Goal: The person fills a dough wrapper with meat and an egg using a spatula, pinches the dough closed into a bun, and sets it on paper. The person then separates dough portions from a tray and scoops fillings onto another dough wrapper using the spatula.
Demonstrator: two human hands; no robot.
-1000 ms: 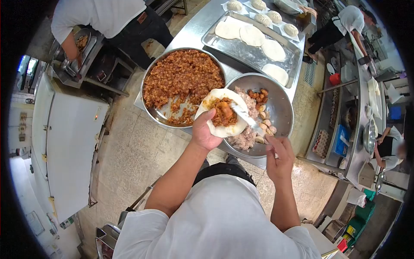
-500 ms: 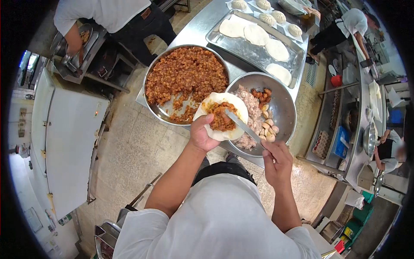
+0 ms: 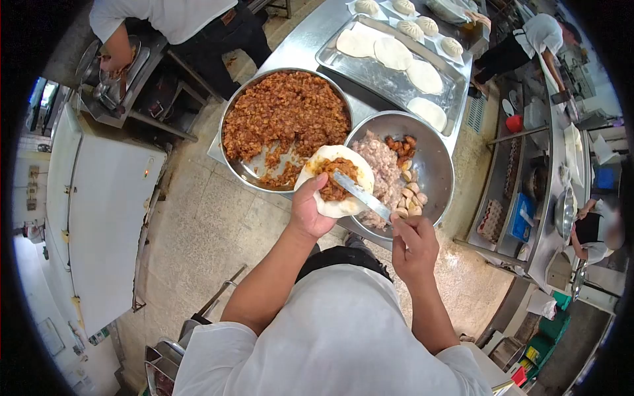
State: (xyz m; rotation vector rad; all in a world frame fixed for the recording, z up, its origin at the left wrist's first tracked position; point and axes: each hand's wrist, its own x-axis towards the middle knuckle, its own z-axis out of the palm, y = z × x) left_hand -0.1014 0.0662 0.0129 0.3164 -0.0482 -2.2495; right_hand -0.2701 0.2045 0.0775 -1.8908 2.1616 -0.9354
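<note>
My left hand (image 3: pixel 313 210) is closed round the near-left edge of a round dough wrapper (image 3: pixel 321 157), thumb on top. Reddish-brown filling (image 3: pixel 338 191) lies heaped in the middle of the dough. In my right hand (image 3: pixel 416 247) is a flat metal spatula (image 3: pixel 375 204), its blade resting on the filling. Beyond the dough, to the left, stands a wide steel pan (image 3: pixel 228 162) of the same minced filling. A steel bowl (image 3: pixel 436 155) on the right holds pale minced meat (image 3: pixel 378 162), brownish-red pieces (image 3: pixel 401 148) and several round pale-brown pieces (image 3: pixel 413 196).
Behind the bowls, a metal tray (image 3: pixel 337 63) carries several flat dough rounds (image 3: pixel 393 53). Pleated buns (image 3: pixel 410 29) sit on paper squares past it. One person (image 3: pixel 165 26) works at the upper left, others at the right. A steel shelf unit (image 3: pixel 502 165) stands to the right.
My right hand has shifted slightly left and down, turning the spatula so more of its flat face shows on the filling. The dough in my left hand has tilted and moved slightly left.
</note>
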